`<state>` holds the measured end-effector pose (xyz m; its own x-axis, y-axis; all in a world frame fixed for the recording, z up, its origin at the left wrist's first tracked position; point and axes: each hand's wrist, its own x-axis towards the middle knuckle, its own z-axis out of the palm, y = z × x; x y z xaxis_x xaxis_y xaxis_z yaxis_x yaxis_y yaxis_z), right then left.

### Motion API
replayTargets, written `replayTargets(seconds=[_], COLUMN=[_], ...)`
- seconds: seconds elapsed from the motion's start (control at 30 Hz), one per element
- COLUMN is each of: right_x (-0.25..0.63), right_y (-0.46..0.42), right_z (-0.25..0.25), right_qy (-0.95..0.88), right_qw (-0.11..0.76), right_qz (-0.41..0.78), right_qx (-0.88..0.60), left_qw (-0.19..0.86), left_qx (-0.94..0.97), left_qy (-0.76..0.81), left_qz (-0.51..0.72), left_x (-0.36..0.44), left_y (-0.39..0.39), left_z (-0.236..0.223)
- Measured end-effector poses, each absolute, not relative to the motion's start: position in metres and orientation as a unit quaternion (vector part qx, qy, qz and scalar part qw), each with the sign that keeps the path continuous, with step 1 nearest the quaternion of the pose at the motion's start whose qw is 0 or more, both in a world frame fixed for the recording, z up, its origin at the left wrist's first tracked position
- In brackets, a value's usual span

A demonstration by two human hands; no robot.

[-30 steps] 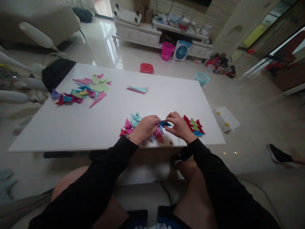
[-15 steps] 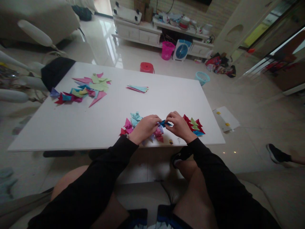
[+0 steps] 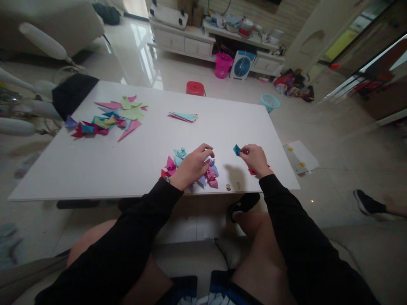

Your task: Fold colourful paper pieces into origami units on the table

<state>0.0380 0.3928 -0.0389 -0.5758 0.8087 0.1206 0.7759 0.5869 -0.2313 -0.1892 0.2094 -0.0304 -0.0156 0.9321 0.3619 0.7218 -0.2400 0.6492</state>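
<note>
My right hand [image 3: 255, 159] pinches a small blue folded paper piece [image 3: 236, 149] above the right part of the white table [image 3: 143, 169]. Under that hand, red folded paper [image 3: 252, 171] shows only in part. My left hand [image 3: 193, 165] holds nothing, its fingers apart and bent, over a pile of folded papers. In this pile I see a light-blue piece [image 3: 179, 156], a magenta piece [image 3: 170, 164] and a pink piece [image 3: 211, 174]; the left hand covers some of it.
A heap of colourful folded papers [image 3: 127, 112] lies at the table's far left. Thin folded strips [image 3: 183, 117] lie near its far edge. A small sticker [image 3: 228, 187] is by the near edge. Beyond stand a red stool [image 3: 195, 88] and a light-blue basket [image 3: 269, 101].
My hands have moved apart. The right hand has carried the blue folded paper to the right and away from me, and the left hand has let go of it and opened.
</note>
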Motion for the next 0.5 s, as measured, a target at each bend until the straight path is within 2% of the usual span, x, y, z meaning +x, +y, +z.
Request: replayTargets(seconds=[0.17,0.5], right_x=[0.058,0.065], right_y=[0.416,0.427], right_z=[-0.049,-0.075], right_qy=[-0.805,-0.759], right_qw=[0.016,-0.062], right_qz=[0.078,0.077], right_qx=[-0.588,-0.644], left_qw=[0.14,0.14], left_qx=[0.693,0.695], left_qy=[0.597,0.598], left_qz=[0.38,0.373], left_x=[-0.19,-0.191], left_y=[0.209,0.209], left_z=[-0.032,-0.033])
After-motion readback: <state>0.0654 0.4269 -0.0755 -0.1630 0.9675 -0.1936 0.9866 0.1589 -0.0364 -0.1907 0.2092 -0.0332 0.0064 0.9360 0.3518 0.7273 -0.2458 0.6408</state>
